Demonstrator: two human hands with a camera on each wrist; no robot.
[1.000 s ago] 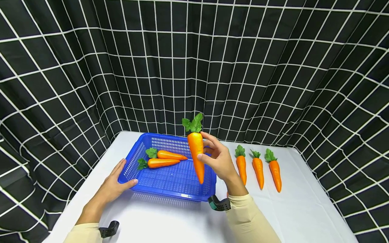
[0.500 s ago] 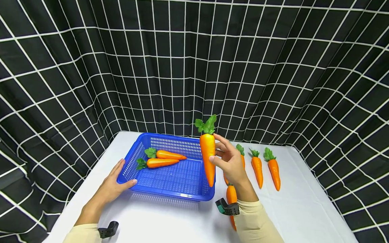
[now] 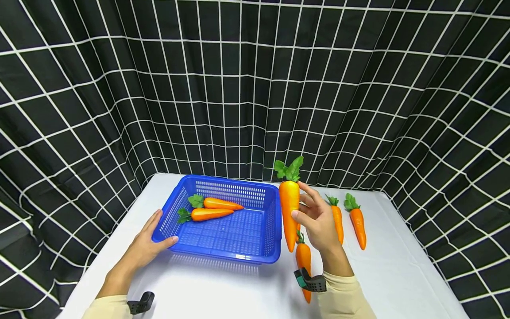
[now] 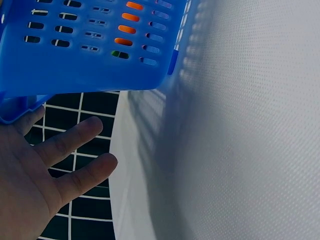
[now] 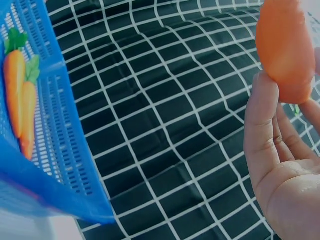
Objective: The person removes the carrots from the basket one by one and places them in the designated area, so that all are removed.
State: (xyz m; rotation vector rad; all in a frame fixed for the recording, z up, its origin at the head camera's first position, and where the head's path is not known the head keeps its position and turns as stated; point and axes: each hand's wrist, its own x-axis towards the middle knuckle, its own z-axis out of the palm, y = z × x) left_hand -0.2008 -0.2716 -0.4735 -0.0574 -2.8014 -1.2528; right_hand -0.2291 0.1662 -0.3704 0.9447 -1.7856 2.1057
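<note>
The right hand (image 3: pixel 318 221) is gripping a carrot (image 3: pixel 289 208) with thumb and fingers (image 3: pixel 308 191) curled round its upper half, holding it upright, leaves at 12 o'clock and tip at 6 o'clock. The carrot is hanging in the air just off the basket's (image 3: pixel 255 256) right wall, at 3 o'clock from the basket's middle. The right wrist view is showing the thumb (image 5: pixel 262 115) pressing against the orange body (image 5: pixel 285 47).

The left hand (image 3: pixel 145 243) is resting on the basket's near left corner, at about 8 o'clock of the basket, fingers straight and spread along the rim, the thumb lying at the front edge. In the left wrist view the fingers (image 4: pixel 70 142) are stretching out below the blue wall (image 4: pixel 85 60).

Two carrots (image 3: pixel 211 209) are lying side by side inside the basket, toward its far left, leaves pointing to 9 o'clock.

On the white worktop (image 3: pixel 398 274), another carrot (image 3: pixel 303 261) is lying under the right wrist, at 6 o'clock from the held one. Two more (image 3: pixel 357 221) are lying at 3 o'clock of the right hand, one partly hidden behind it.

A black checked curtain (image 3: pixel 255 88) is hanging round the worktop.
</note>
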